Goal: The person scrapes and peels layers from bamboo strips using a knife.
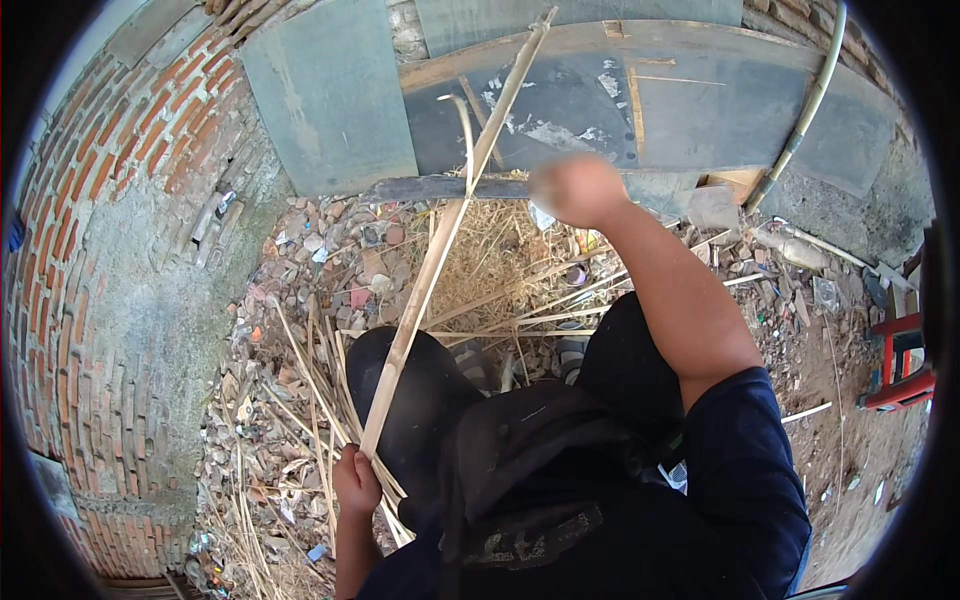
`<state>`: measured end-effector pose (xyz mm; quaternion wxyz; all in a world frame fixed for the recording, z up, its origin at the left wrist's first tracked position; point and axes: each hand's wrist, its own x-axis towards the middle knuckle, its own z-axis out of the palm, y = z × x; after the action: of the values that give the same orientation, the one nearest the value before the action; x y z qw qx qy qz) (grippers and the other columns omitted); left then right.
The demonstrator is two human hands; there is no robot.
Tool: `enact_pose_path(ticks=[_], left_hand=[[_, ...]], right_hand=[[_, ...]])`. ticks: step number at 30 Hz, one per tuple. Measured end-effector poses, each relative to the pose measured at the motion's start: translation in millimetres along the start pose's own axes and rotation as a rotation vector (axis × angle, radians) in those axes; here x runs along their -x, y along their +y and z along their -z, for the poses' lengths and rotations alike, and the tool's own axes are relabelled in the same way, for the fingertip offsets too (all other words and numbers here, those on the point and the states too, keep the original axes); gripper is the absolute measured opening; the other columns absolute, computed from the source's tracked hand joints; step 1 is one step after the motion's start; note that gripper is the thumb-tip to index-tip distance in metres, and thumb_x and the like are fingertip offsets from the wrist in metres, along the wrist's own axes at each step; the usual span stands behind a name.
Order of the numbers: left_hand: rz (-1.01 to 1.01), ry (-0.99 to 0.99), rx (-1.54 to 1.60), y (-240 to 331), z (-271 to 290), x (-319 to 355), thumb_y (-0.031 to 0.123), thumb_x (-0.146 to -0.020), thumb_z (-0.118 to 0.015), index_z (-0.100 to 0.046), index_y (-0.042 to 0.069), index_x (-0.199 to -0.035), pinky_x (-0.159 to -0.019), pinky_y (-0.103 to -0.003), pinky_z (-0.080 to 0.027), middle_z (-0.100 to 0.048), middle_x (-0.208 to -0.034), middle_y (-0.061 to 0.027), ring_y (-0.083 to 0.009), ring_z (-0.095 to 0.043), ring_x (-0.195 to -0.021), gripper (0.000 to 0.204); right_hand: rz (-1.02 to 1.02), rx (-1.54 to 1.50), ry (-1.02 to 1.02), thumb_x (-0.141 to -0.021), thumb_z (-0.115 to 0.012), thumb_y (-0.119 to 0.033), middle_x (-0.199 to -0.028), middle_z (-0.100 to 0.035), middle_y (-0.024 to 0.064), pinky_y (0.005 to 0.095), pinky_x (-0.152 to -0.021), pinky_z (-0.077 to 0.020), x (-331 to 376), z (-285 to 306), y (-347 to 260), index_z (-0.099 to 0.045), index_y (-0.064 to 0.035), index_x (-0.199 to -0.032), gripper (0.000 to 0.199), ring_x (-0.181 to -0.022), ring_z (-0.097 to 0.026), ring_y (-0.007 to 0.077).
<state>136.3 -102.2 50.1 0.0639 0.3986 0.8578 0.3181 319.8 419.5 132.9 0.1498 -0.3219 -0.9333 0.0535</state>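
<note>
My left hand (357,482) is closed round the near end of a long split bamboo strip (412,325). The strip slants up and away past my left knee, its far end near the grey panels. My right hand (585,190) is a fist at the far side, blurred, with the forearm stretched out. From it a long dark blade, apparently a machete (420,189), reaches left to the bamboo. Where blade and bamboo meet, a thin pale sliver (464,125) splits off and curls upward. The blur hides the machete's handle.
Several thin bamboo strips (325,410) lie by my left leg, others across the rubble in front. Pale shavings (490,255) cover the ground between my knees and the grey panels (330,100). A brick wall (110,250) rises at left; a red stool-like object (900,365) stands at right.
</note>
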Motion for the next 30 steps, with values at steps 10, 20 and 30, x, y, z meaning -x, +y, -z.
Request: enact_pose_path(ticks=[10, 20, 30], left_hand=[[0.015, 0.019, -0.037, 3, 0, 5, 0.026, -0.103, -0.041, -0.053, 0.001, -0.080, -0.050, -0.045, -0.039, -0.053, -0.058, -0.0203, -0.0395, -0.056, -0.052, 0.036], [0.039, 0.010, -0.043, 1, -1, 6, 0.025, -0.101, -0.042, -0.054, 0.001, -0.081, -0.051, -0.045, -0.040, -0.055, -0.060, -0.0215, -0.0408, -0.058, -0.055, 0.034], [0.016, -0.009, -0.020, 11, -3, -8, 0.025, -0.102, -0.041, -0.053, 0.001, -0.079, -0.050, -0.045, -0.039, -0.053, -0.057, -0.0195, -0.0406, -0.058, -0.053, 0.036]], right_hand=[[0.064, -0.297, -0.210, -0.078, -0.067, -0.026, -0.086, -0.072, 0.0158, 0.0486, -0.080, -0.0553, 7, 0, -12, -0.072, -0.0118, -0.092, 0.021, -0.086, -0.070, 0.0356], [0.540, -0.017, -0.033, -0.070, -0.071, -0.021, -0.067, -0.067, 0.0078, 0.0446, -0.078, -0.0529, 13, -6, -53, -0.067, -0.0143, -0.075, 0.010, -0.068, -0.068, 0.0310], [-0.063, 0.079, 0.026, -0.076, -0.069, -0.028, -0.084, -0.073, 0.0090, 0.0442, -0.088, -0.0512, 0, 2, 6, -0.071, -0.0160, -0.093, 0.021, -0.086, -0.072, 0.0285]])
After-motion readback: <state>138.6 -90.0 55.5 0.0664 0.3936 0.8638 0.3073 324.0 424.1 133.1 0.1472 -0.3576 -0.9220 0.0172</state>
